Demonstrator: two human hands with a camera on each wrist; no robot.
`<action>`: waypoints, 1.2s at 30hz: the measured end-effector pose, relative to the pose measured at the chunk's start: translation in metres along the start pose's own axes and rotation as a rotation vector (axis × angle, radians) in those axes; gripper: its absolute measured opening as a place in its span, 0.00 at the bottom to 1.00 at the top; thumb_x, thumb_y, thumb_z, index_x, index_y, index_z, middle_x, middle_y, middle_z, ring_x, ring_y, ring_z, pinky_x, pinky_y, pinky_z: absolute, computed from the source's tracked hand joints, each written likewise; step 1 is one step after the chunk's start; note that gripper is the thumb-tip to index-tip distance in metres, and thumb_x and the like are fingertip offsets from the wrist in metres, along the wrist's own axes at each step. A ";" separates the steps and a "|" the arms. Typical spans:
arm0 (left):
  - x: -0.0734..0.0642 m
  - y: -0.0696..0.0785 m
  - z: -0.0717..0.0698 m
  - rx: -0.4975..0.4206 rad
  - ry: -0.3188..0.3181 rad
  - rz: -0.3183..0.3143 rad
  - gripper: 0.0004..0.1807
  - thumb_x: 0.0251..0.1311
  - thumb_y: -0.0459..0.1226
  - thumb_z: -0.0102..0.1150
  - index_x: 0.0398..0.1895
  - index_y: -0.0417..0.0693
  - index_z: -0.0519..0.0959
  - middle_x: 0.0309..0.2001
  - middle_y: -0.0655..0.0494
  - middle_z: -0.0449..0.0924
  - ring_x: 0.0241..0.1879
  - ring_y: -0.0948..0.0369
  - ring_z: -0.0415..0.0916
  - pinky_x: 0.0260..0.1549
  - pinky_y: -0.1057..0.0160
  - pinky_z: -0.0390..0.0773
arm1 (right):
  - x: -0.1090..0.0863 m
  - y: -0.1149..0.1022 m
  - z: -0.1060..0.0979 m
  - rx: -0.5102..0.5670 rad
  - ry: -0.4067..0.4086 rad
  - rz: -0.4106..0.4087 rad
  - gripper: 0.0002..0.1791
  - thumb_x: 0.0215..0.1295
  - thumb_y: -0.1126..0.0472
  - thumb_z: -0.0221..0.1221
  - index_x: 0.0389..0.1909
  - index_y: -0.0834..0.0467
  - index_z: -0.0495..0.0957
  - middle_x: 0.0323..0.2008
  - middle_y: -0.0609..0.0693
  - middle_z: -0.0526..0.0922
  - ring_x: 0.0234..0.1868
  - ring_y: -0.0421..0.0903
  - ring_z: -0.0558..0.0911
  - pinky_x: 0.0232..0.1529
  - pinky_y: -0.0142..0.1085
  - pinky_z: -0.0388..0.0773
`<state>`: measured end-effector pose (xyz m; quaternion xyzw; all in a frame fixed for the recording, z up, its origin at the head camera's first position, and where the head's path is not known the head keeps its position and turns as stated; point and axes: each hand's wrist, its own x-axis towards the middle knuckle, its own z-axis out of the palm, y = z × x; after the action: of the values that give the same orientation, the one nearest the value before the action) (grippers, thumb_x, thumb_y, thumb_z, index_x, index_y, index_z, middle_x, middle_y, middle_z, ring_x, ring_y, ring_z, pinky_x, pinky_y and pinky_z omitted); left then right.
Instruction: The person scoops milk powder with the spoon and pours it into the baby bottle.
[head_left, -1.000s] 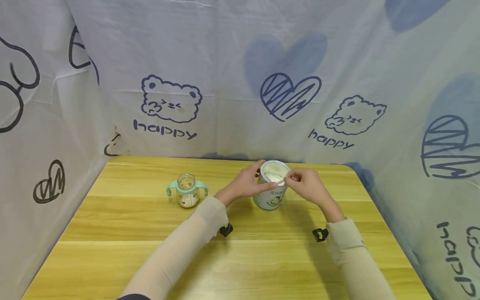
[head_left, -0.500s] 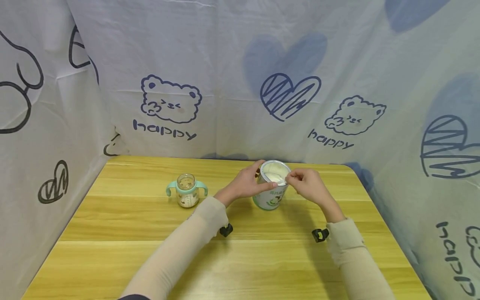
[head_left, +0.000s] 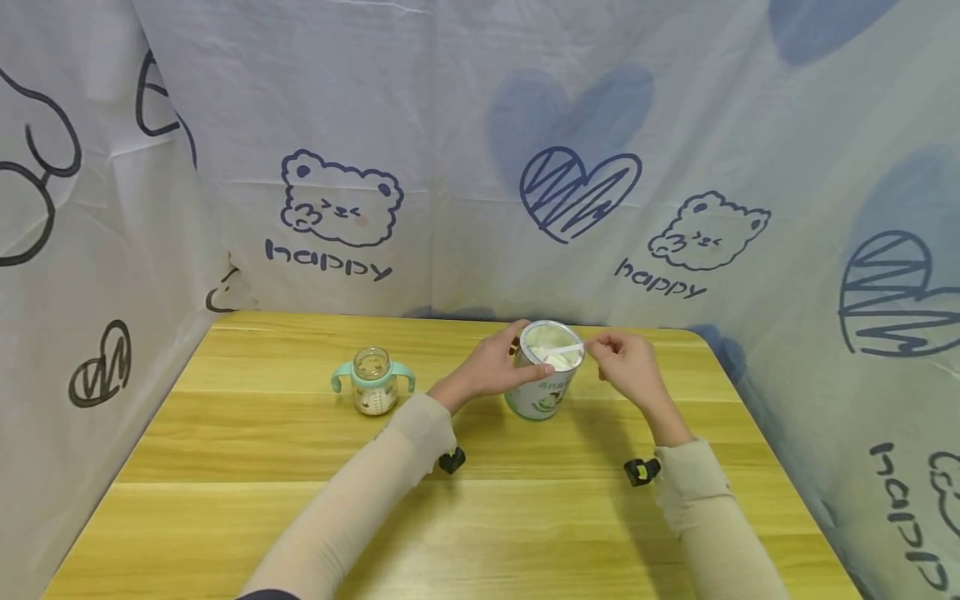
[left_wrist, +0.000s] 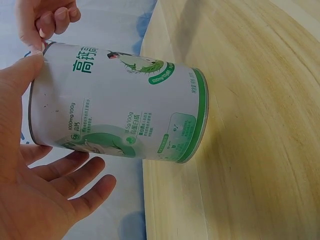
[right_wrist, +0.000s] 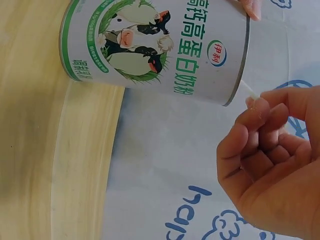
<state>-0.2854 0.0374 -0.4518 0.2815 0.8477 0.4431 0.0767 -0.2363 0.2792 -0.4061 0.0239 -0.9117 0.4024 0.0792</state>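
Observation:
A white-and-green milk powder tin (head_left: 542,398) stands uncovered on the table, pale powder showing inside. My left hand (head_left: 495,365) holds it at the upper left, the thumb at the near rim and the fingers around the side. With thumb and forefinger, my right hand (head_left: 626,368) pinches the end of a thin white scoop (head_left: 567,349). The handle lies across the tin's mouth, and its far end is down at the powder. In the right wrist view only a short piece of the scoop (right_wrist: 248,90) shows between tin and fingertips.
Left of the tin stands a lidless baby bottle (head_left: 375,390) with two mint-green handles and pale contents at the bottom. The wooden table (head_left: 525,533) ends at a printed cloth backdrop (head_left: 457,167) behind and at both sides.
My right hand has moved slightly right and away from the tin's mouth, and more of the white scoop handle now shows above the powder. The left hand and tin stay put.

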 end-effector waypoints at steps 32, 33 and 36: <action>-0.004 0.005 -0.010 0.068 0.007 -0.058 0.57 0.61 0.66 0.67 0.85 0.53 0.53 0.76 0.43 0.70 0.72 0.46 0.72 0.66 0.40 0.78 | -0.002 -0.014 -0.022 0.198 0.112 0.126 0.16 0.74 0.54 0.60 0.45 0.64 0.85 0.17 0.43 0.78 0.21 0.40 0.78 0.29 0.31 0.80; -0.004 0.005 -0.012 0.074 0.010 -0.068 0.58 0.61 0.66 0.67 0.86 0.53 0.52 0.77 0.42 0.69 0.73 0.46 0.71 0.66 0.39 0.77 | -0.002 -0.015 -0.022 0.209 0.111 0.124 0.16 0.75 0.54 0.60 0.45 0.64 0.85 0.18 0.43 0.78 0.21 0.40 0.78 0.29 0.31 0.81; -0.005 0.005 -0.016 0.081 0.017 -0.086 0.58 0.60 0.66 0.68 0.86 0.55 0.52 0.78 0.43 0.67 0.74 0.45 0.70 0.67 0.38 0.76 | -0.002 -0.016 -0.022 0.237 0.105 0.122 0.16 0.75 0.54 0.60 0.46 0.65 0.84 0.21 0.46 0.79 0.22 0.39 0.80 0.29 0.31 0.83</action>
<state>-0.2853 0.0258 -0.4384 0.2438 0.8770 0.4068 0.0772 -0.2300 0.2842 -0.3801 -0.0435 -0.8522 0.5119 0.0989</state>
